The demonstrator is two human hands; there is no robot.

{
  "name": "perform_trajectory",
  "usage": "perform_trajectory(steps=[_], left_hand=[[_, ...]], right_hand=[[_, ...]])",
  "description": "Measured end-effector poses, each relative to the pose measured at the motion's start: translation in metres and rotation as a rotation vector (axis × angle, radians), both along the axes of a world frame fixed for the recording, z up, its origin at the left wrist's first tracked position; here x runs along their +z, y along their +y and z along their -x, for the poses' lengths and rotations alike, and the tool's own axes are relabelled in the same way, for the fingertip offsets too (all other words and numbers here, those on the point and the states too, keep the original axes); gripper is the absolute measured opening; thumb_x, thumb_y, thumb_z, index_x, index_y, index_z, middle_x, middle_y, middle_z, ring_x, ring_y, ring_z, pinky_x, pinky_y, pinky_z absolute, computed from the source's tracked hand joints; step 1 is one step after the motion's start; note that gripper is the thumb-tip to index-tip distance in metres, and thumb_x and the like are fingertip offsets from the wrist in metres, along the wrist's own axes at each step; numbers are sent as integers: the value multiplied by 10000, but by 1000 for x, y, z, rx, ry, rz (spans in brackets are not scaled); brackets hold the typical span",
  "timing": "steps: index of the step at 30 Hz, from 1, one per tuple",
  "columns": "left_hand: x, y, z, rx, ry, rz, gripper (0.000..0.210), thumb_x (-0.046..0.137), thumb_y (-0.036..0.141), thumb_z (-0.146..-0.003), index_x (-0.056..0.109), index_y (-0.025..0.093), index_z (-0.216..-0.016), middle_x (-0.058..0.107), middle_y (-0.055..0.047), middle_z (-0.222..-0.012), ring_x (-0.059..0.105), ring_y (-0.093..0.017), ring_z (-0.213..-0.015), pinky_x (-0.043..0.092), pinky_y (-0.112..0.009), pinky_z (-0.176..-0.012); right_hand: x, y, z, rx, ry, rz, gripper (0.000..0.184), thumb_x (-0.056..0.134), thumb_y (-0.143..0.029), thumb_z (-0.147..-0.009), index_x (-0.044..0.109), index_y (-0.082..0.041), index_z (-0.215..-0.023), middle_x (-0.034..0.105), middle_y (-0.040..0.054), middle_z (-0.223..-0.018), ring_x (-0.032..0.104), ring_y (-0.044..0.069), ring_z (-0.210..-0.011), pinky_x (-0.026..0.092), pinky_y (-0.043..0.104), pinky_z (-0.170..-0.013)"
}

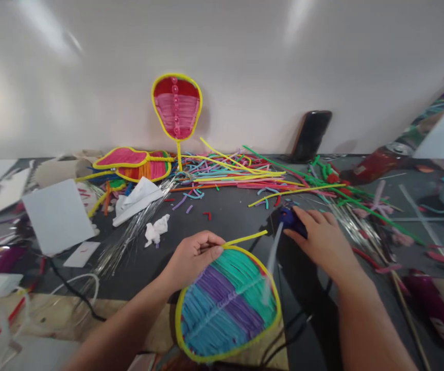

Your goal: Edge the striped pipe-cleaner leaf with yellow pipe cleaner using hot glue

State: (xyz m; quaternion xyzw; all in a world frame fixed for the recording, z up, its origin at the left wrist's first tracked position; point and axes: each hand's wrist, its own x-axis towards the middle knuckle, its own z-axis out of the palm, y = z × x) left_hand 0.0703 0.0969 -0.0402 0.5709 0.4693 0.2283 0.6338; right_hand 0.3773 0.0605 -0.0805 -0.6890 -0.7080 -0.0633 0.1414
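My left hand [197,256] is closed on the top edge of a rounded panel [227,304], pinching it between thumb and fingers. Blue, purple and green fuzzy strips fill this panel inside a yellow pipe cleaner rim. From the pinch a loose yellow pipe cleaner end [247,237] points to the right. My right hand [320,234] is wrapped round a dark blue glue gun [289,219], right of the panel. A translucent glue stick [274,252], partly blurred, slants from the gun down over the panel's right side. The gun's far end is hard to make out.
Behind lie loose pipe cleaners [237,172] and finished yellow-rimmed shapes [129,164]. A pink paddle shape [177,108] stands by the wall. A phone [310,135] leans there, with a red can [382,162] to its right. Thin wires [133,229], white paper [58,216] and black cables [69,286] lie left.
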Motion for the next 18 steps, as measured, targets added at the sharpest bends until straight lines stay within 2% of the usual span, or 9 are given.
perform_trajectory(steps=[3,6,9,11,13,14,16,18], left_hand=[[2,-2,1,-73,66,-75,179,615,301,-819,663,149,-902,690,-20,-790,606,-124,-691,458,-206,-621],[0,-5,-1,-144,100,-96,193,590,309,-832,668,147,-900,696,-22,-785,615,-130,-698,460,-204,-617],[0,-9,-3,-195,139,-134,192,580,300,-831,679,148,-894,704,-24,-803,622,-136,-718,461,-202,-625],[2,-9,-4,-220,166,-159,177,576,276,-827,689,156,-890,706,-19,-807,621,-135,-725,461,-200,-632],[5,-6,-1,-208,172,-160,169,577,267,-822,694,162,-883,707,-14,-802,619,-131,-719,462,-196,-629],[7,-3,1,-178,165,-151,167,583,272,-818,692,161,-877,706,-12,-788,616,-126,-702,460,-191,-617],[12,4,7,-87,138,-120,167,606,295,-803,680,154,-857,694,-5,-739,599,-111,-643,449,-178,-571],[16,11,14,-12,102,-86,168,640,307,-779,666,150,-832,666,11,-670,565,-91,-572,425,-161,-518]], right_hand=[[12,-3,4,52,79,-146,328,445,-228,-901,623,-121,-1154,607,193,-1180,522,342,-1077,454,539,-893],[33,-9,28,177,331,-310,291,445,-151,-915,622,-177,-1143,637,139,-1141,547,274,-1091,451,485,-944],[43,-17,63,415,530,-216,254,518,-177,-913,616,-215,-1144,681,89,-1070,594,226,-1049,489,414,-926],[41,-21,81,539,529,-99,253,549,-232,-914,615,-207,-1157,685,89,-1106,594,230,-1070,498,408,-929],[36,-23,90,593,522,-20,308,547,-290,-920,589,-183,-1206,667,105,-1171,584,240,-1104,494,415,-943],[35,-23,90,578,535,-18,331,520,-299,-932,568,-172,-1233,653,114,-1200,572,243,-1128,487,420,-953],[33,-21,84,445,585,-95,316,434,-266,-958,555,-165,-1232,651,121,-1183,566,239,-1130,480,421,-949],[33,-19,74,262,607,-178,262,385,-216,-961,601,-176,-1103,688,107,-1030,613,224,-1013,504,392,-874]])
